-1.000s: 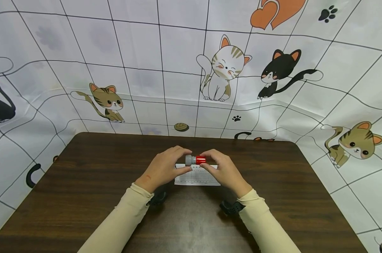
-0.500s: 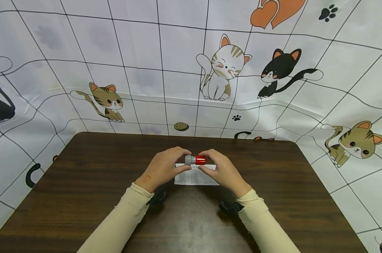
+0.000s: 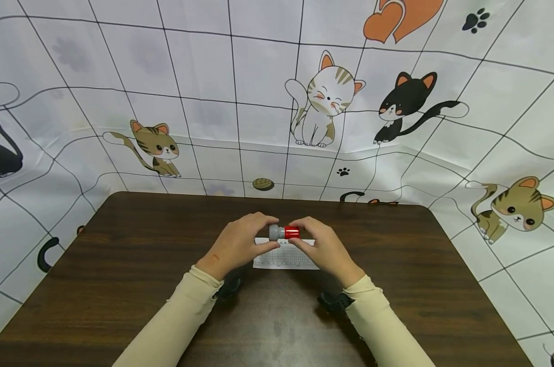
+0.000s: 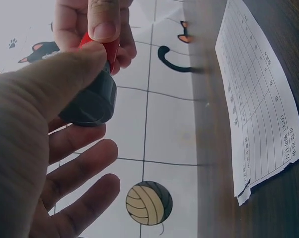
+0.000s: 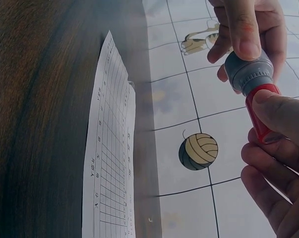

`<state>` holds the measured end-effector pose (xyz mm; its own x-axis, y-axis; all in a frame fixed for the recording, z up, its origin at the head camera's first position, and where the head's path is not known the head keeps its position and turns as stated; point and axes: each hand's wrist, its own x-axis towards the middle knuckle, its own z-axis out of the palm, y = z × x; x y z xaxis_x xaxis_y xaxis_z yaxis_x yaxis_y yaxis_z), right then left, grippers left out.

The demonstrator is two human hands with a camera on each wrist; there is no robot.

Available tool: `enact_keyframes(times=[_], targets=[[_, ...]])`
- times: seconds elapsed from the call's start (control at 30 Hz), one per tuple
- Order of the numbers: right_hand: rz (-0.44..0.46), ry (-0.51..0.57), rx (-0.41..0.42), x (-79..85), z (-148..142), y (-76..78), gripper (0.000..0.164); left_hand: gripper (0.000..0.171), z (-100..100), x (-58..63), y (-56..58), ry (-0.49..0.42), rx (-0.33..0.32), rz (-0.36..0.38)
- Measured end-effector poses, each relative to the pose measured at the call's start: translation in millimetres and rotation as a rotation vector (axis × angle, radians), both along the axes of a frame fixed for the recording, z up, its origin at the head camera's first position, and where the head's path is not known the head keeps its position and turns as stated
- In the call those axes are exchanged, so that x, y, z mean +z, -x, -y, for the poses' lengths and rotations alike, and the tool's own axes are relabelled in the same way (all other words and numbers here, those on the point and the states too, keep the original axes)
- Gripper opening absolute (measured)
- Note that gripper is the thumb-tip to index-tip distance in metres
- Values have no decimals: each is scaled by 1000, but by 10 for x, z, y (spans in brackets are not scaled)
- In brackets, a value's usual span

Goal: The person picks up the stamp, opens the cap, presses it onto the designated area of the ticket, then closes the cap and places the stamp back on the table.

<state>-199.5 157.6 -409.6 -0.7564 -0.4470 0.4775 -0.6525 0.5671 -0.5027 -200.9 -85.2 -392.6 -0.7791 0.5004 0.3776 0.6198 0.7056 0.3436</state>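
Note:
A small stamp (image 3: 283,232), with a wide grey cap (image 5: 248,67) and a red body (image 5: 261,111), is held sideways above the table between both hands. My left hand (image 3: 242,237) pinches the grey end between thumb and fingers; its other fingers fan out in the left wrist view. From the other side, my right hand (image 3: 325,247) pinches the red end, thumb on top. Just below the hands lies a white printed form (image 3: 286,258) with a ruled grid, partly covered by them in the head view.
The dark wooden table (image 3: 144,265) spreads round the hands. Behind it hangs a white sheet (image 3: 203,122) printed with cats and black lines, which reaches the table's far edge. Black wrist cameras sit under both wrists, the right one (image 3: 334,302) more visible.

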Motion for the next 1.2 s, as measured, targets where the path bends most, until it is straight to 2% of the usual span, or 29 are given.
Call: enact_keyframes(times=[0.13, 0.47, 0.83, 1.2], targets=[[11, -1, 0, 1, 0, 4, 31, 48, 1, 9, -5, 21, -2, -17], [42, 31, 2, 28, -3, -6, 30, 50, 5, 16, 0, 23, 11, -8], [64, 28, -6, 26, -7, -13, 29, 47, 15, 6, 6, 26, 1, -33], [103, 30, -1, 28, -7, -25, 31, 46, 21, 4, -13, 22, -16, -5]])
